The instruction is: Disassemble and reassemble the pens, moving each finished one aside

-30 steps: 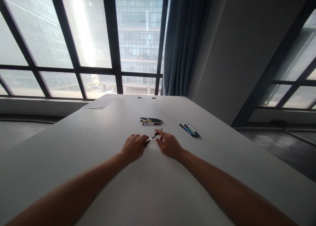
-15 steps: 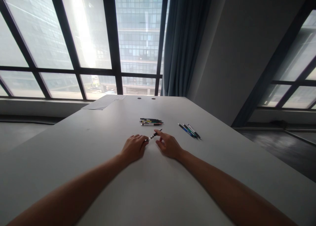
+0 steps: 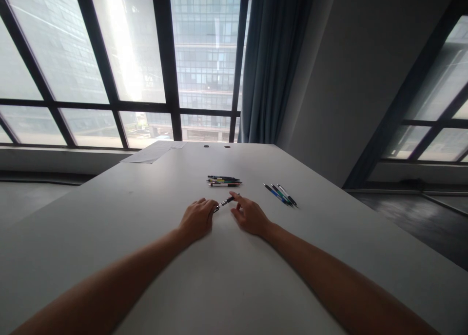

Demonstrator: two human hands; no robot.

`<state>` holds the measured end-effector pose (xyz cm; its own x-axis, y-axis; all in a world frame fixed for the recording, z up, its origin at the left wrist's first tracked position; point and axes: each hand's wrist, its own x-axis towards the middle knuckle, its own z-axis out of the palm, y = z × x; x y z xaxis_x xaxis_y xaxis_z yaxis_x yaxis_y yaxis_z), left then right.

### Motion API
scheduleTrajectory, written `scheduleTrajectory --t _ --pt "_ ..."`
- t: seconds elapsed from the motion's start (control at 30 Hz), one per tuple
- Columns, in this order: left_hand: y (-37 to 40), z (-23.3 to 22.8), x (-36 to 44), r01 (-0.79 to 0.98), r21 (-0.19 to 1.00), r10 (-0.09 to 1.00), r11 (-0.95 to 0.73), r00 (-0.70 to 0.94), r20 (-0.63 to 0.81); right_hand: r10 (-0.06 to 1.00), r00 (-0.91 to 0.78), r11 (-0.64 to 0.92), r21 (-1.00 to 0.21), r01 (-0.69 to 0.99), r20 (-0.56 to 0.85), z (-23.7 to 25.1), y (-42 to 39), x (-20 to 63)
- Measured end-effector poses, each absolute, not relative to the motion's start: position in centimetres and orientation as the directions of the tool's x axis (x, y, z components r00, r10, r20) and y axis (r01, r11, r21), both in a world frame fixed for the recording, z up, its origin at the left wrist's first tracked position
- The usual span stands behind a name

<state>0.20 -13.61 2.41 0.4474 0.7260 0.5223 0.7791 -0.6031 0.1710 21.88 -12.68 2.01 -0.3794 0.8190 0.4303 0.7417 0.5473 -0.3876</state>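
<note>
A black and silver pen [image 3: 226, 201] lies slanted between my two hands on the white table [image 3: 153, 203]. My left hand [image 3: 197, 219] grips its near end with curled fingers. My right hand [image 3: 249, 215] has its fingertips at the pen's far end; whether it pinches the tip is unclear. Beyond them lies a small pile of several pens [image 3: 224, 181] with black, yellow and red barrels. To the right sits a second group of pens [image 3: 281, 193] in blue, green and black.
Sheets of paper [image 3: 153, 151] lie at the table's far left corner. Two cable holes [image 3: 217, 146] sit near the far edge. Large windows and a grey-blue curtain [image 3: 272, 62] stand behind the table. Dark floor shows to the right.
The pen between my hands has tilted slightly flatter and drawn a little closer to my left hand. Both hands stay almost where they were.
</note>
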Motion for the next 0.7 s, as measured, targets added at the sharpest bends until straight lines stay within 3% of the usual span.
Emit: scheduleTrajectory --t 0.47,0.7 --pt "-13.41 2.39 0.18 0.726 0.142 0.667 -0.673 0.512 0.541 0.818 -0.388 0.556 -0.414 0.721 0.424 1.97 -12.64 21.91" --pt "-13.47 2.44 0.1 0.769 0.178 0.74 -0.614 0.484 0.467 0.813 -0.394 0.566 -0.428 0.704 0.428 1.65 -12.52 21.96"
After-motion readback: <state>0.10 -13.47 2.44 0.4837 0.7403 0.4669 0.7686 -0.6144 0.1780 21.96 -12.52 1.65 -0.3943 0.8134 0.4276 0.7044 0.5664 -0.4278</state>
